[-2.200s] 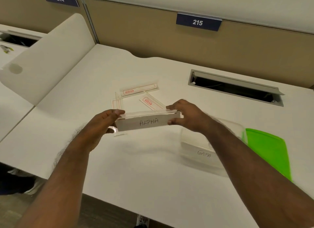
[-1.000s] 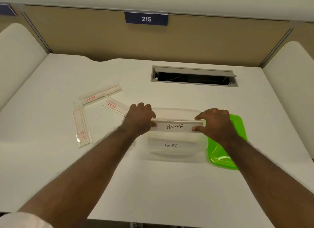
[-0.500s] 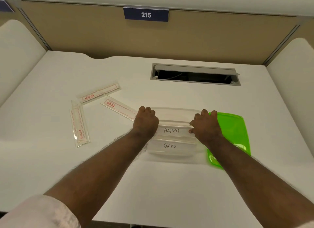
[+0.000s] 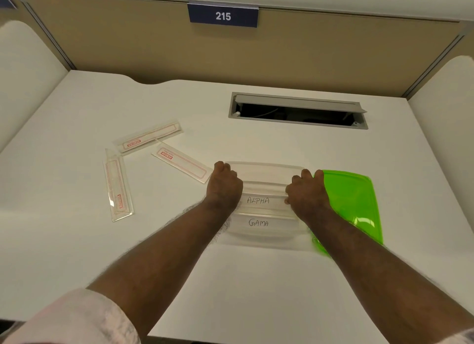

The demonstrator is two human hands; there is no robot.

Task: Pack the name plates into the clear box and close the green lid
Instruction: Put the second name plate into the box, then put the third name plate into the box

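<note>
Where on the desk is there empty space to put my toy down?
Bare desk lies near the front edge, beneath the arms, and at the far left corner. The middle is crowded: three name plates left, clear box and green lid right, cable slot behind.

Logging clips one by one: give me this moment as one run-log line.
step: seating ALPHA plate in box | left hand, right hand: on plate ends | GAMA plate: in box | loose plates: three | lid: off

Two name plates (image 4: 259,201) lie in the box (image 4: 264,169), lid (image 4: 354,197) right, three plates (image 4: 179,161) left.
</note>
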